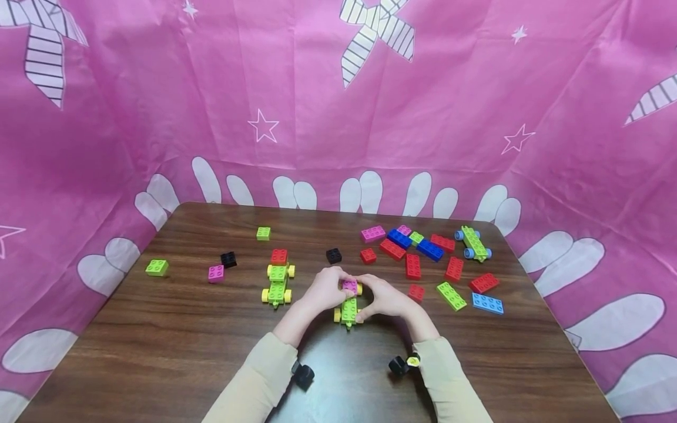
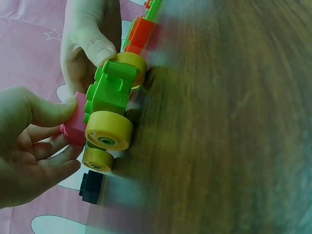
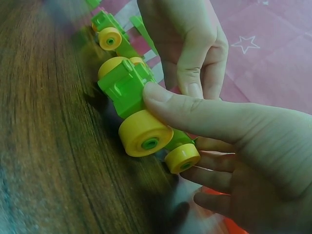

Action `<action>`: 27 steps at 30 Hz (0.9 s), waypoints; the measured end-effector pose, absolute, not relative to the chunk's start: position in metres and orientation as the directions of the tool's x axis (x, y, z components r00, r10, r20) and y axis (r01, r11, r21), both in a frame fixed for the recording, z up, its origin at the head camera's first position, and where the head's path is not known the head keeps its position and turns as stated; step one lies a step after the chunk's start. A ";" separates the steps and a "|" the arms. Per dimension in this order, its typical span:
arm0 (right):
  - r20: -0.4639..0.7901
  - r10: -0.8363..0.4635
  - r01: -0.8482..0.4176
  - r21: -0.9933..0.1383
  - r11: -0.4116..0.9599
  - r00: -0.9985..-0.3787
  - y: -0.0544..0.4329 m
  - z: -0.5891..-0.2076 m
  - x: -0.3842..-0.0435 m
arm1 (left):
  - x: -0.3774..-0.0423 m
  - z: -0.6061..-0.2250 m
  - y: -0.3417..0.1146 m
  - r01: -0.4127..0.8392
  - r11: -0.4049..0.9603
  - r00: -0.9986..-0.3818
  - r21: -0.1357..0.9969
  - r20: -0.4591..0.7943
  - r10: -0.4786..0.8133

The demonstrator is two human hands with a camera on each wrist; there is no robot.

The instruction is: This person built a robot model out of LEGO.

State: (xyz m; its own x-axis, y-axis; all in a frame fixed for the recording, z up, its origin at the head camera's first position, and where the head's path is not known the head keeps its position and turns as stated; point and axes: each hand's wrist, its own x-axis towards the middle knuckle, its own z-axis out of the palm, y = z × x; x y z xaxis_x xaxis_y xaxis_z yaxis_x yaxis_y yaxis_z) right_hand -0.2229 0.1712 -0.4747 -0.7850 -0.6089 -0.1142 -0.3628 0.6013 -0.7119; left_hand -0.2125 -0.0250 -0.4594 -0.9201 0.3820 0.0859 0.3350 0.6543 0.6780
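In the head view, a green toy car base (image 1: pixel 349 312) with yellow wheels stands on the table in front of me. A pink brick (image 1: pixel 350 285) sits on the studs at its far end. My left hand (image 1: pixel 324 289) pinches that pink brick between thumb and fingers, as the left wrist view also shows on the brick (image 2: pixel 74 122). My right hand (image 1: pixel 390 297) holds the base from the right, its thumb against the near end of the green body (image 3: pixel 127 90) and its fingers by the far wheel. Whether the brick is pressed fully down is hidden by the fingers.
Left of my hands stands another green car base (image 1: pixel 277 292) with yellow wheels and a red brick (image 1: pixel 279 256). Loose bricks lie at left, including a pink one (image 1: pixel 215 273). Several red, blue and green bricks spread at right, near a blue-wheeled green base (image 1: pixel 474 244).
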 end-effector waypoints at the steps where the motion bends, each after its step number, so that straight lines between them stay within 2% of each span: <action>1: -0.119 -0.608 -0.358 -0.713 0.602 -0.785 0.171 -0.475 -0.223 | -0.213 -0.460 -0.025 0.334 0.654 -0.920 0.679 0.085 0.382; 27: -0.128 -0.601 -0.343 -0.720 0.603 -0.789 0.171 -0.476 -0.222 | -0.211 -0.460 -0.024 0.343 0.671 -0.917 0.657 0.078 0.392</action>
